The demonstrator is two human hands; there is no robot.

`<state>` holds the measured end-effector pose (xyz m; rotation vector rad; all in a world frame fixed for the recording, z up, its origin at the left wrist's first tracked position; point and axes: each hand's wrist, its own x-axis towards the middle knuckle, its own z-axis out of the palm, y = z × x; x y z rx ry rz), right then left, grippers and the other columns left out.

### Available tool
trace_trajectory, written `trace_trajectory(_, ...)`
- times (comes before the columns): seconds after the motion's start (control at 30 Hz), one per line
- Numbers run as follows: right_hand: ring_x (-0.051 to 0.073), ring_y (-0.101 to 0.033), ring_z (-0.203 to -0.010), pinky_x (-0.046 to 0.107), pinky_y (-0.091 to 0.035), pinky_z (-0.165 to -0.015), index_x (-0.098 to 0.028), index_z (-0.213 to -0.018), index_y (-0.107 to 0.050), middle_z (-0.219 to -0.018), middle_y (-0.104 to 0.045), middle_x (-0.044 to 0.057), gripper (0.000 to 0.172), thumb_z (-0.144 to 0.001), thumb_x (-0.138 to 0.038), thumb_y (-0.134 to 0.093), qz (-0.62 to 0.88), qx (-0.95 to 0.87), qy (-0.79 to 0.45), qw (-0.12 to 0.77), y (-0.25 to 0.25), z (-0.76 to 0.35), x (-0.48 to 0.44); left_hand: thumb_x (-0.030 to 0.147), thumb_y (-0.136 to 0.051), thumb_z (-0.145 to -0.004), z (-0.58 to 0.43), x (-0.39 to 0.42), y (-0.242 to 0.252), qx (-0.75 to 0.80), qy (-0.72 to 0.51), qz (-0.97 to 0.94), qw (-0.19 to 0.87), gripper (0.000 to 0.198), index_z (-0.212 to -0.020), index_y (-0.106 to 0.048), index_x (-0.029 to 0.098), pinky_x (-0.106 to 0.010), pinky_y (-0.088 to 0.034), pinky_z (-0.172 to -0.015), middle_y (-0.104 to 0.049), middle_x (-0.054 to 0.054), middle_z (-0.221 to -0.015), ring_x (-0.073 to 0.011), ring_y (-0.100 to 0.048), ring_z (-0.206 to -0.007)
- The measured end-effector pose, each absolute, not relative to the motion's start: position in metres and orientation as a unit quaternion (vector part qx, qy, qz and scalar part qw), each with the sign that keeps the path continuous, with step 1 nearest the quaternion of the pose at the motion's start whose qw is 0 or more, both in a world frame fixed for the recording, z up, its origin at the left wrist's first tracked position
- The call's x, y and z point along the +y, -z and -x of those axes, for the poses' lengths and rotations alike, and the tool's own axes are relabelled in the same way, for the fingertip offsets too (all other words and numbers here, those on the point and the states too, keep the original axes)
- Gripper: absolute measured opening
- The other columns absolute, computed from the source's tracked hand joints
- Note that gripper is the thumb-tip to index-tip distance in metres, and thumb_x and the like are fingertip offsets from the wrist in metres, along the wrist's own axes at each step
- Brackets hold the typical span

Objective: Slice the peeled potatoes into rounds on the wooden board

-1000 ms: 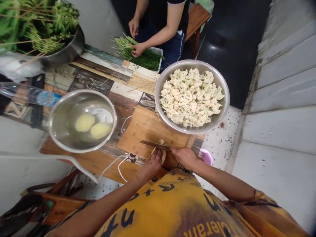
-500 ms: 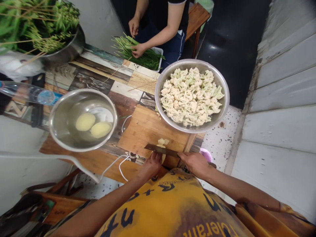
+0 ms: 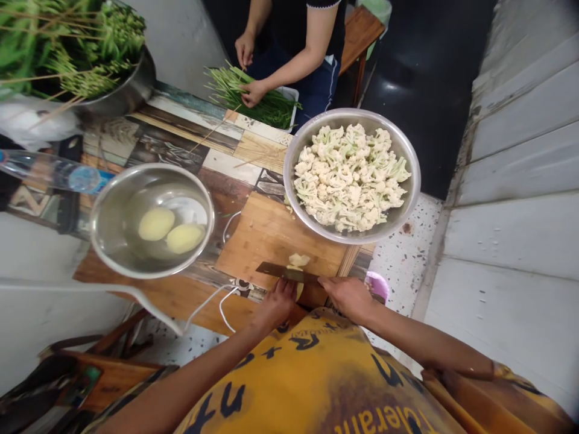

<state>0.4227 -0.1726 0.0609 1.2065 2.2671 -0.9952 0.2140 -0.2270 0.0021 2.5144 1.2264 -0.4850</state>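
My right hand [image 3: 347, 296] is closed round the handle of a knife [image 3: 286, 272] whose blade lies across the near edge of a wooden cutting board [image 3: 271, 232]. My left hand [image 3: 277, 303] presses curled fingers on a peeled potato [image 3: 300, 291], mostly hidden behind the blade. Cut potato slices [image 3: 298, 260] lie on the board just beyond the blade.
A steel bowl of cauliflower florets [image 3: 351, 175] stands at the board's far right. A steel bowl [image 3: 151, 220] holding two peeled potatoes in water is at the left. Another person's hands [image 3: 253, 90] handle green stalks across the table. A pot of greens [image 3: 81, 54], a plastic bottle [image 3: 54, 172] and a white cable [image 3: 212, 301] lie left.
The knife has risen and come down again on the potato, sliding slightly left, and more slices have gathered beyond the blade. My left hand has stayed on the potato.
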Motion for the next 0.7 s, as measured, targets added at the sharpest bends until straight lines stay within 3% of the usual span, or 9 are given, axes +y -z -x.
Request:
trace_trajectory(0.23, 0.018, -0.060, -0.075, 0.025, -0.037, -0.060, -0.019, -0.109, -0.052, -0.088, -0.066, 0.006, 0.027, -0.089, -0.020, -0.034, -0.410, 0.822, 0.333, 0.212, -0.079, -0.439, -0.174, 0.006, -0.034, -0.083, -0.213, -0.229, -0.003, 0.432, 0.174, -0.869, 0.167, 0.043, -0.124, -0.047, 0.007, -0.035, -0.051, -0.075, -0.054, -0.021, -0.114, -0.0280, -0.051, -0.106)
trace_trajectory(0.7, 0.018, -0.062, -0.073, 0.025, -0.039, -0.060, -0.016, -0.108, -0.053, -0.086, -0.067, 0.007, 0.027, -0.089, -0.016, -0.034, -0.410, 0.822, 0.325, 0.223, -0.050, -0.409, -0.162, 0.007, -0.034, -0.083, -0.212, -0.231, 0.004, 0.429, 0.143, -0.883, 0.128, 0.047, -0.129, -0.043, 0.009, -0.035, -0.046, -0.088, -0.043, -0.018, -0.133, -0.0275, -0.038, -0.124)
